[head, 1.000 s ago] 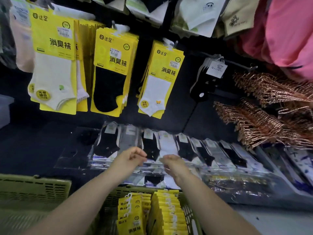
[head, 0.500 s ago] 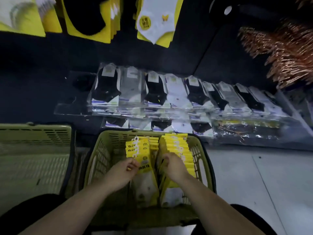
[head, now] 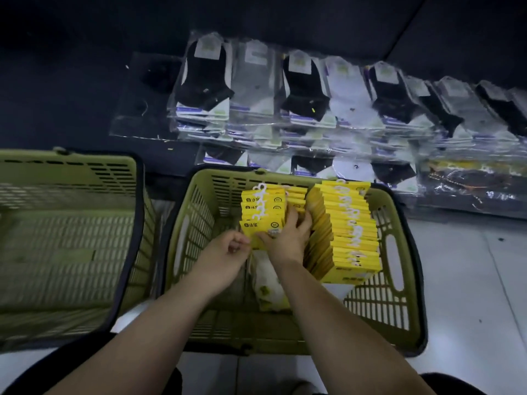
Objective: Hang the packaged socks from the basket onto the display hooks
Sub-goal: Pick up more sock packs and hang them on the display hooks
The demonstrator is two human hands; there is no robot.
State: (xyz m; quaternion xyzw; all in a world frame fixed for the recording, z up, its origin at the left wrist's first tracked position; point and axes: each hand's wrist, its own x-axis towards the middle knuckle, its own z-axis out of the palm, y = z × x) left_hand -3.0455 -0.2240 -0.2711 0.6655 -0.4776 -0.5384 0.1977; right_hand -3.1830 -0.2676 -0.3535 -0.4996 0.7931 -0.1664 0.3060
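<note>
A green basket on the floor holds two rows of yellow packaged socks with white hangers. My right hand grips the left row: its fingers reach down the row's right side and the thumb lies across the front pack. My left hand is curled at the lower left edge of that front pack and seems to pinch it. The right row stands untouched. A white sock of the front pack shows below my hands. The display hooks are out of view.
A second green basket stands close on the left. Clear-bagged black, grey and white socks lie stacked on the dark ledge behind the baskets. Pale floor lies to the right.
My view dropped from the hanging display to the basket. Both hands came down from the bagged socks into the basket, and my right hand shifted from the right row onto the left row.
</note>
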